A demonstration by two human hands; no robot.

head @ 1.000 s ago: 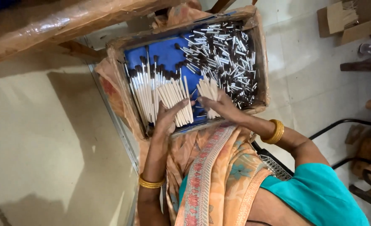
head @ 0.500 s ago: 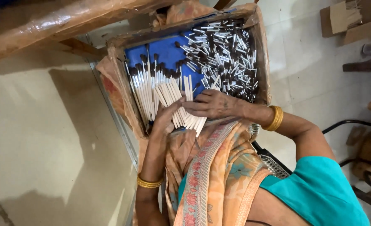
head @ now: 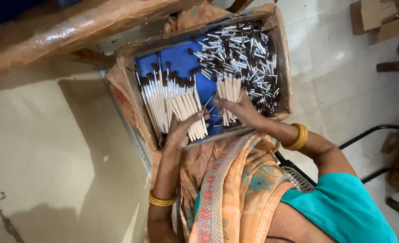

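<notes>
Brushes [head: 174, 101] — cream handles, rowed on blue tray [head: 181, 60] left of ferrule heap [head: 244, 54] | left hand [head: 181, 130] flat, pressing them | right hand [head: 240, 108] clamped on bundle [head: 228, 90] | best: keep ends level — lay bundle beside row

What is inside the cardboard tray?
The cardboard tray holds white brushes, loose metal ferrules and a blue lining. The left hand and right hand cover some brushes.

You handled matt pale wooden sticks [head: 228, 92] beside glossy metal ferrules [head: 244, 54] in a plastic-wrapped cardboard tray [head: 282, 67].
</notes>
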